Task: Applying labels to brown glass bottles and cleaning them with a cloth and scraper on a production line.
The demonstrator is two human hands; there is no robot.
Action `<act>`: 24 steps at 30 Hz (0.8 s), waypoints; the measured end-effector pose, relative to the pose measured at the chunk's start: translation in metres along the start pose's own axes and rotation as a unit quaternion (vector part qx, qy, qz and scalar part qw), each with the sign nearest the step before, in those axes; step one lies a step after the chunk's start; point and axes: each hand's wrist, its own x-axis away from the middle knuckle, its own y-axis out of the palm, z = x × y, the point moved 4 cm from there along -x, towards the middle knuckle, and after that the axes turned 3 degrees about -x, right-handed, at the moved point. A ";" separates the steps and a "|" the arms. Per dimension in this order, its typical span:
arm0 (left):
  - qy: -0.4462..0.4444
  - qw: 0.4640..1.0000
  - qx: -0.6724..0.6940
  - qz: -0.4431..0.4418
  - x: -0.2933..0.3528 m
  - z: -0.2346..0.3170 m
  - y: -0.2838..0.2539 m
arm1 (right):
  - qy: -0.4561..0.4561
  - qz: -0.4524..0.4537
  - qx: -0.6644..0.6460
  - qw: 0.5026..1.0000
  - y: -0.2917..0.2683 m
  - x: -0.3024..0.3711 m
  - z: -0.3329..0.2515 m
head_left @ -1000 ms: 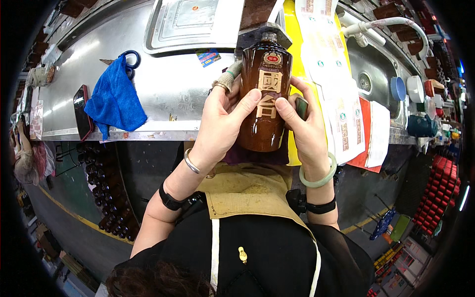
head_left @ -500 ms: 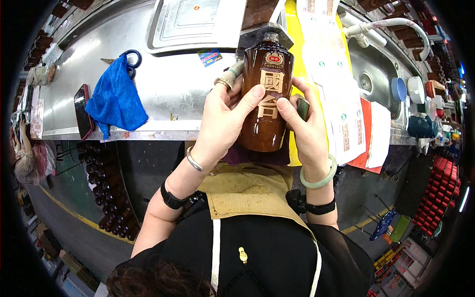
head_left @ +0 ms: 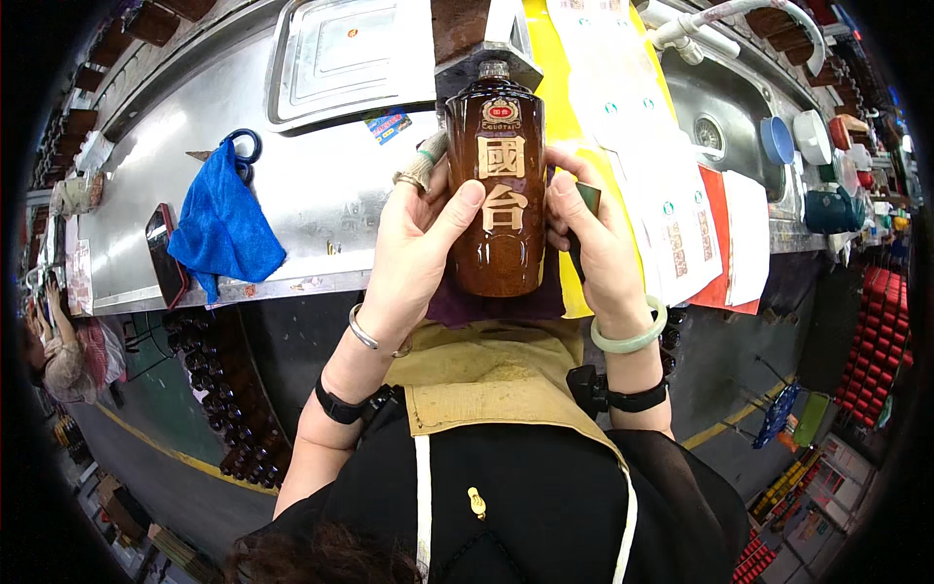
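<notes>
A glossy brown bottle with pale characters and a red crest lies in front of me, its clear neck pointing away. My left hand grips its left side, thumb on the front and the other fingers partly hidden beneath. A greyish cloth sleeve covers a left finger. My right hand is beside the bottle's right side, closed around a dark green flat piece whose kind I cannot make out. The right index finger reaches toward the bottle's edge; whether it touches is unclear. The bottle's neck end lies by a dark metal block.
On the steel table, left, are a blue cloth, scissors, a phone, a colourful card and a metal tray. Printed sheets lie on yellow material at right, beside a sink with a faucet.
The right thumb has come off the bottle's front and the right hand has shifted slightly away from it. The left hand keeps its grip. The whole view has shifted a little.
</notes>
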 end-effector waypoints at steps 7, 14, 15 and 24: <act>0.004 1.000 -0.004 -0.004 0.000 -0.003 -0.002 | -0.053 0.000 0.048 0.997 0.007 -0.001 0.000; -0.002 1.000 -0.010 -0.003 0.001 -0.003 -0.003 | -0.054 0.005 0.054 0.997 0.007 -0.001 0.000; -0.002 1.000 -0.012 -0.002 0.001 -0.004 -0.003 | -0.050 0.005 0.050 0.997 0.007 -0.001 0.000; 0.005 1.000 -0.028 -0.013 0.002 -0.006 -0.004 | -0.042 0.002 0.043 0.998 0.008 0.001 -0.001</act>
